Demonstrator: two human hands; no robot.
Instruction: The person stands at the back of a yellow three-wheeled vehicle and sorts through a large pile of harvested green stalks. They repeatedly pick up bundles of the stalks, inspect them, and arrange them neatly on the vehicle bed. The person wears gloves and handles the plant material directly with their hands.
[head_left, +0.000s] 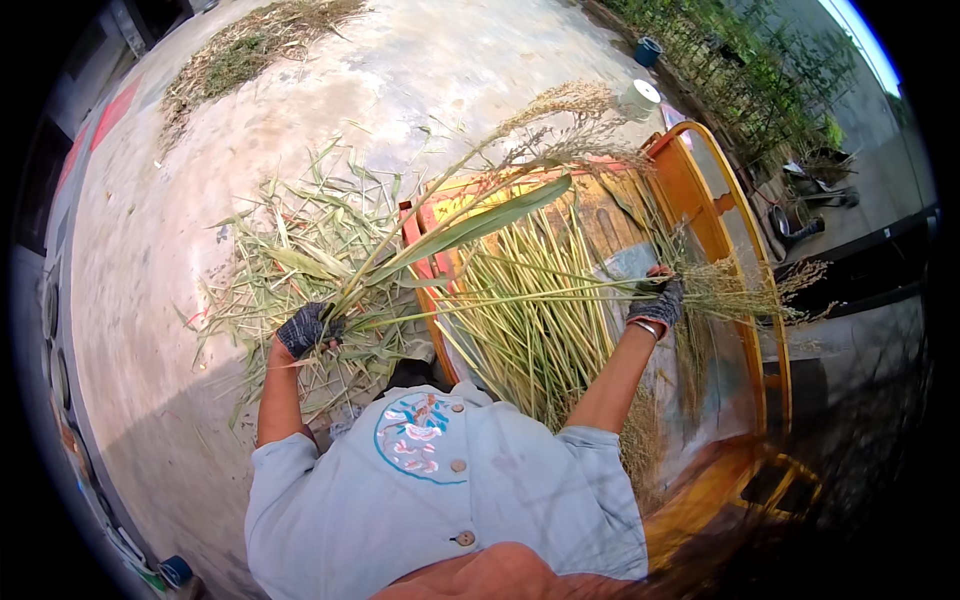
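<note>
My left hand (pixel 305 330), in a dark grey knit glove, is closed around the lower ends of a few long green stalks (pixel 440 222). They look like broomcorn, with feathery tan seed heads (pixel 570 105) pointing up and away. A broad green leaf (pixel 495 222) hangs off one of them. One stalk (pixel 520 297) runs nearly level across to my right hand (pixel 657 300), gloved too, which grips it just below its loose seed head (pixel 735 288). Beneath it, a pile of stripped stalks (pixel 535 340) lies on the bed of a yellow-orange cart (pixel 755 375).
Torn leaves and sheaths (pixel 290 265) litter the concrete ground (pixel 370 95) by the cart's left edge. Dry plant debris (pixel 245 55) is heaped at the far left. A white bucket (pixel 640 98) and a dark blue pot (pixel 648 50) stand near green plants (pixel 745 75).
</note>
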